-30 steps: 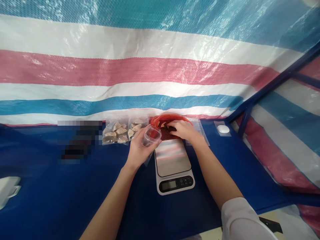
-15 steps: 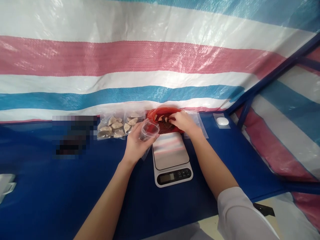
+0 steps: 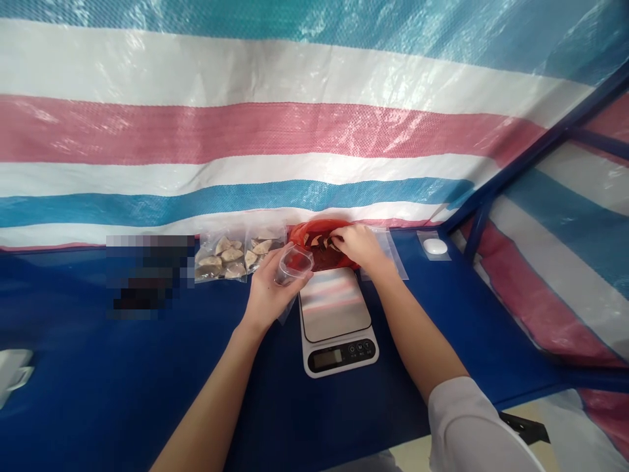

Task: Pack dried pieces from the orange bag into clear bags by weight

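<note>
My left hand (image 3: 268,288) is closed around an open clear plastic bag (image 3: 293,265), held just left of a red bowl (image 3: 301,233) at the back of the blue table (image 3: 122,380). My right hand (image 3: 358,246) reaches into the red bowl, fingers bent among the dark and pale slices (image 3: 320,246) inside; what it grips is hidden. A white kitchen scale (image 3: 337,320) with a steel plate lies between my forearms, nothing on it.
Two clear packs of pale slices (image 3: 230,257) lie left of the bowl. Flat empty clear bags (image 3: 393,252) lie right of it. A small white round object (image 3: 435,246) sits further right. A white thing (image 3: 14,373) shows at the left edge. A striped tarp (image 3: 295,131) rises behind.
My right hand has shifted slightly within the red bowl among the slices. My left hand keeps holding the open bag in the same spot. The view has tilted a little.
</note>
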`<state>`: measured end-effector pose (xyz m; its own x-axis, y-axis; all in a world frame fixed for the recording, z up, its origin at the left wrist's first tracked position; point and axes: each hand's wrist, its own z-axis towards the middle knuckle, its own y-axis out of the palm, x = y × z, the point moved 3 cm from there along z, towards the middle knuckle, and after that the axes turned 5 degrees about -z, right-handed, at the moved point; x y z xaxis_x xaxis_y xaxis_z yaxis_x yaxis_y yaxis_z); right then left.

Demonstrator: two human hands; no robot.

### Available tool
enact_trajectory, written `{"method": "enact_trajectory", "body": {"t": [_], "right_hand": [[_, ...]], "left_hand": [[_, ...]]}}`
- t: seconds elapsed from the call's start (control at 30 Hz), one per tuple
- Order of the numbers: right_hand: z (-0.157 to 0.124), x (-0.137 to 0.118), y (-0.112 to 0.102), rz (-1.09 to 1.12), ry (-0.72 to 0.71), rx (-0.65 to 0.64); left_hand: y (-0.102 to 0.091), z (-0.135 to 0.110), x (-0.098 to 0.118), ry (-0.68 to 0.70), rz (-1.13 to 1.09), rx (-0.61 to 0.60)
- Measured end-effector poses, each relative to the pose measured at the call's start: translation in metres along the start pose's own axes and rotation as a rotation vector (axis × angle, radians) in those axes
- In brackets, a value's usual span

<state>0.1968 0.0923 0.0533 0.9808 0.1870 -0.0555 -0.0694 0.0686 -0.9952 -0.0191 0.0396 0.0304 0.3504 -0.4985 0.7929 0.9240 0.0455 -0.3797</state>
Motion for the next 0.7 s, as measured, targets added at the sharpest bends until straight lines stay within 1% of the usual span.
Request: {"method": "enact_trajectory", "body": {"t": [0.17, 0.3, 0.5, 0.7], "right_hand": [[-0.0014, -0.001, -0.0004, 0.042, -0.016, 0.007], [-0.0015, -0.0026, 0.0019, 0.035, -0.024, 0.007], [-0.0013, -0.0034, 0.0043, 0.025, -0.004, 0.011], [-0.0016, -0.0034, 0.0083, 0.051, -0.021, 0.036]], "left_hand": [[0.0005, -0.0005, 0.0029, 0.01, 0.0, 0.002], [0.0009, -0.0002, 0.0045, 0.02, 0.013, -0.006], [0.001, -0.0011, 0.003, 0.043, 0.013, -0.004], [0.0014, -0.0018, 0.0015, 0.045, 0.02, -0.005]]}}
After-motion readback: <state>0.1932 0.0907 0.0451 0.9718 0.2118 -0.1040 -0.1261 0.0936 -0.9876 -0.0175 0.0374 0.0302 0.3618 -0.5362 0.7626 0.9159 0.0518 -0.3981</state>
